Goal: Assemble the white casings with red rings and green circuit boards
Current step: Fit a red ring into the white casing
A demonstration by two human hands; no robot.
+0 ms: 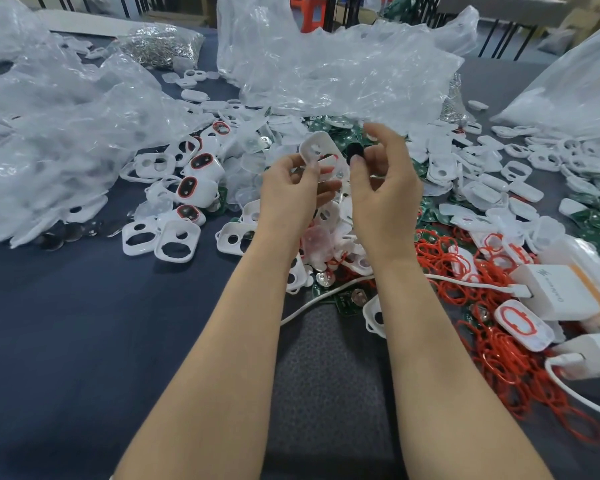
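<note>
My left hand (291,192) pinched a white casing (315,147) between thumb and curled fingertips, gripping it at its lower edge. My right hand (383,195) was half curled, with thumb and forefinger closed on a small black disc (354,152) just beside the casing at its 3 o'clock. I could not tell whether disc and casing touched.

The casing was raised above the pile with its open cutouts facing me. Its long axis ran from 11 o'clock down to 5 o'clock, and a trace of red showed at its lower end.

The only printing I saw was on a white charger block (561,294) with an orange edge, at 4 o'clock from the hands. It was too blurred to read. A white cable (326,296) ran from it under my forearms.

Loose red rings (495,344) lay tangled at 4 to 5 o'clock. Green circuit boards (340,135) showed at 12 o'clock behind the hands, with more at 3 o'clock. Casings already fitted with red rings (194,185) sat in a cluster at 9 o'clock, with bare white shells (177,240) below them at 8 o'clock. Crumpled clear plastic bags (326,71) covered the far side of the dark blue table (66,323), from 9 through 12 to 2 o'clock.
</note>
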